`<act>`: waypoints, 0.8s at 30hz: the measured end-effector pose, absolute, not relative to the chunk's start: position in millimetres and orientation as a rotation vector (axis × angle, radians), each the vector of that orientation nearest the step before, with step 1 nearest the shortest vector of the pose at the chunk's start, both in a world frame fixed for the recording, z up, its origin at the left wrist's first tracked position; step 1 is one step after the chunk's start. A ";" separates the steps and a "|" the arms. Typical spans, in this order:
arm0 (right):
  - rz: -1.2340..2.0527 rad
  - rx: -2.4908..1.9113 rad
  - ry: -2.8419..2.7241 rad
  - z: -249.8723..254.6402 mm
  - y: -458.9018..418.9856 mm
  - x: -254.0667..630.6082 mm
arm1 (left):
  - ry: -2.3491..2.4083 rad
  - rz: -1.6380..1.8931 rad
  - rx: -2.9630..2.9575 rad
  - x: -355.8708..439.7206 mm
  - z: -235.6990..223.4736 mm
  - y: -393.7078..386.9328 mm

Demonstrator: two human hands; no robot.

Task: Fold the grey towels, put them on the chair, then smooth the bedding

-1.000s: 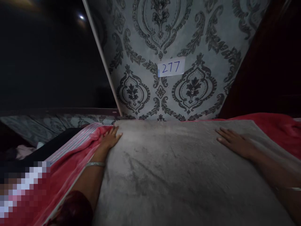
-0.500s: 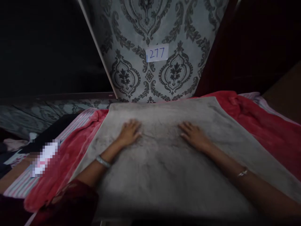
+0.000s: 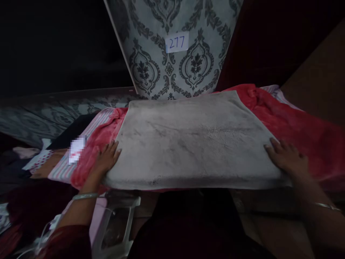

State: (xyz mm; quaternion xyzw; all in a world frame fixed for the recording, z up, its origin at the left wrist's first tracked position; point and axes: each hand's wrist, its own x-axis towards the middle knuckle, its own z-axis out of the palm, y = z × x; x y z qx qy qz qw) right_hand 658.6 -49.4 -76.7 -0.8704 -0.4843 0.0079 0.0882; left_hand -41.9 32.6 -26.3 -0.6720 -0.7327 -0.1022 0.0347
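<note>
A grey plush cloth (image 3: 183, 144) lies spread over the table, its front edge hanging a little over the near side. My left hand (image 3: 107, 158) rests at the cloth's left edge, fingers stretched out, partly over the red blanket (image 3: 93, 149). At the opposite edge my right hand (image 3: 288, 158) lies with its fingers spread, touching the grey cloth's border. Neither hand grasps anything that I can see. Slight creases and rubbed marks show on the cloth's surface.
A striped cloth (image 3: 60, 169) sticks out from under the red blanket at the left. Behind stands a patterned wall with a paper marked 277 (image 3: 177, 42). A large dark screen (image 3: 61, 46) is at the upper left. Below is a white plastic stool (image 3: 126, 223).
Both hands have moved apart and towards me, from the middle of the grey cloth to its left and right edges. The view has tilted down, showing the cloth's front edge and the stool.
</note>
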 end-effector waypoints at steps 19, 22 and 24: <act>-0.243 -2.251 -1.845 -85.2 -84.7 485.4 | -2.022 -0.085 -2.164 66.6 -46.4 -55.8; -0.268 -2.374 -1.622 -91.8 -104.9 539.0 | -2.122 -0.092 -1.991 16.4 -43.1 -60.3; -0.258 -2.461 -1.488 -89.6 -112.5 558.7 | -2.171 -0.117 -1.937 -0.6 -39.9 -62.0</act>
